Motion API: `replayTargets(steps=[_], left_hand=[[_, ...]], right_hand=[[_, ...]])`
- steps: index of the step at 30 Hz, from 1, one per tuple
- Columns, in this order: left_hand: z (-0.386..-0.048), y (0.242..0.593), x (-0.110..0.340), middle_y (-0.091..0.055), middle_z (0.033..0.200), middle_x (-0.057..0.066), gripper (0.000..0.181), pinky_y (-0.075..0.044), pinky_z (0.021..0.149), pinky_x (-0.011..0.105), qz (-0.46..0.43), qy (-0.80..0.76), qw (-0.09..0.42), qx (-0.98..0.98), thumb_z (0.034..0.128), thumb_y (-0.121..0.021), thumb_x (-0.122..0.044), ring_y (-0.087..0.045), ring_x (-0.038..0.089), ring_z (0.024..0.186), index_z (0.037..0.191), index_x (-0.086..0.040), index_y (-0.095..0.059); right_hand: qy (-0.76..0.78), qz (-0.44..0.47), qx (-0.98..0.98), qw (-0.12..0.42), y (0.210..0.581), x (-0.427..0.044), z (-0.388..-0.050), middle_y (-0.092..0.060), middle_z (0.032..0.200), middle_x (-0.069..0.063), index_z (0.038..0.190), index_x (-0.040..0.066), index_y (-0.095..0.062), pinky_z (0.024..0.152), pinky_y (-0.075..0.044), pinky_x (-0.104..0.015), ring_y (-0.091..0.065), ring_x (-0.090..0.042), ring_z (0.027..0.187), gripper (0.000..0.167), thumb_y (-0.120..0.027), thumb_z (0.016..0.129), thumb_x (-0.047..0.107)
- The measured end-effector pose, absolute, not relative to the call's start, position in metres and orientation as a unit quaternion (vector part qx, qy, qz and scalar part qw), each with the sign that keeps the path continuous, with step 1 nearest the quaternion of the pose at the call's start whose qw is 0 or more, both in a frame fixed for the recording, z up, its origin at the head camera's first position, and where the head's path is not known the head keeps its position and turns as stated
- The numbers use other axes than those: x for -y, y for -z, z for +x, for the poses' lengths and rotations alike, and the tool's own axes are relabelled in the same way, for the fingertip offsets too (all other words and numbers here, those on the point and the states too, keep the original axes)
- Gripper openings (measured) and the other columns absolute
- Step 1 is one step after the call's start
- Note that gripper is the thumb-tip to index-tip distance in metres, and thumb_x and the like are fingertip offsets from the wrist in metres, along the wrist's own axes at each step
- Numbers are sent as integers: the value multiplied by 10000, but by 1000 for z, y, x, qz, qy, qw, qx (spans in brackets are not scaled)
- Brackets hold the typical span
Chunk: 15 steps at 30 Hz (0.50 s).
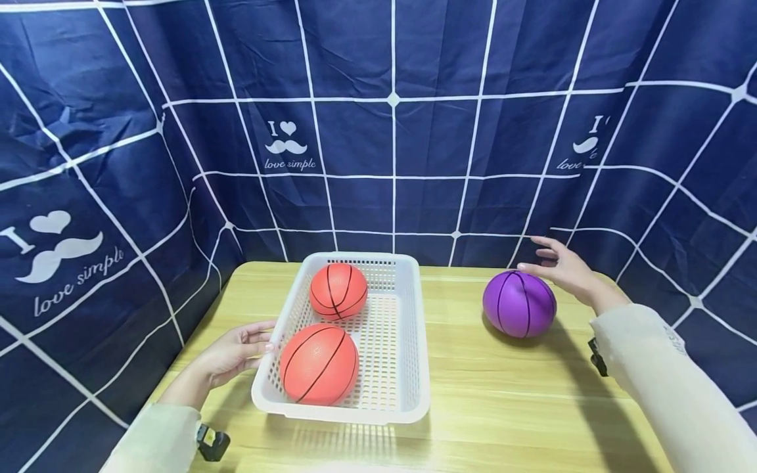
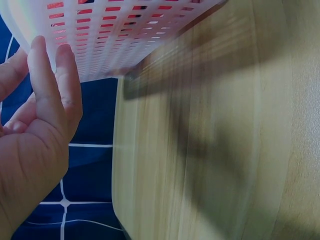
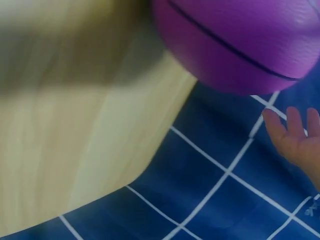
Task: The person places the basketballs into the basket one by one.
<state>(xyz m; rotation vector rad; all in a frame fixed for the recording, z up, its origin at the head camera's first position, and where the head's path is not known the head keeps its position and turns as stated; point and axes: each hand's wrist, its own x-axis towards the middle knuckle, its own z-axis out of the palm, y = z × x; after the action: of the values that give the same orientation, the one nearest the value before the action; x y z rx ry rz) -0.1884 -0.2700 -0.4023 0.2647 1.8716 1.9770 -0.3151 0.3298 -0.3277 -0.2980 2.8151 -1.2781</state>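
A white plastic basket point(image 1: 399, 368) with slotted walls holds two orange-red basketballs, a smaller ball point(image 1: 338, 292) at its far end and a larger ball point(image 1: 319, 365) nearer. My left hand point(image 1: 232, 353) is at the basket's left side, its fairly straight fingertips against the wall. In the left wrist view these fingers point(image 2: 46, 90) lie along the slotted wall point(image 2: 95, 37). On the right of the table sits a purple basketball point(image 1: 520, 305). Beside its upper right is my right hand point(image 1: 566, 269), fingers spread. The right wrist view shows a gap between fingers and purple ball point(image 3: 240, 45).
The wooden table point(image 1: 461, 394) has rounded corners, with its far edge close to a dark blue curtain point(image 1: 355, 197) patterned with white lines. More of this cloth hangs on the left and right sides. A black strap device point(image 1: 211, 443) is on the left wrist.
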Motion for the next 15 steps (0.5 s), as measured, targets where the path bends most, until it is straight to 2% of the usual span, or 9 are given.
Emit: replayTargets(steps=[7, 12, 15], left_hand=[[-188, 402, 270, -610, 1160, 49, 662, -516, 875, 338, 95, -712, 202, -666, 937, -572, -15, -609, 148, 1019, 1432, 159, -168], [-188, 403, 270, -608, 1165, 55, 652, -518, 873, 337, 93, -713, 202, -665, 938, -567, -8, -608, 150, 1022, 1430, 159, -174], [-188, 403, 270, -605, 1176, 69, 649, -518, 872, 338, 92, -713, 201, -666, 937, -568, -7, -606, 152, 1025, 1428, 160, -177]], right_hand=[[435, -101, -893, 53, 350, -340, -309, -178, 1439, -385, 1522, 63, -90, 961, -310, -688, -209, -585, 1278, 897, -682, 880, 267], [449, -91, -885, 83, 363, -346, -304, -87, 1453, -387, 1526, 108, -56, 851, -402, -689, -196, -607, 1266, 948, -709, 857, 266], [458, -91, -878, 101, 370, -350, -301, -83, 1455, -379, 1527, 128, -46, 746, -478, -610, -271, -614, 1222, 962, -717, 848, 249]])
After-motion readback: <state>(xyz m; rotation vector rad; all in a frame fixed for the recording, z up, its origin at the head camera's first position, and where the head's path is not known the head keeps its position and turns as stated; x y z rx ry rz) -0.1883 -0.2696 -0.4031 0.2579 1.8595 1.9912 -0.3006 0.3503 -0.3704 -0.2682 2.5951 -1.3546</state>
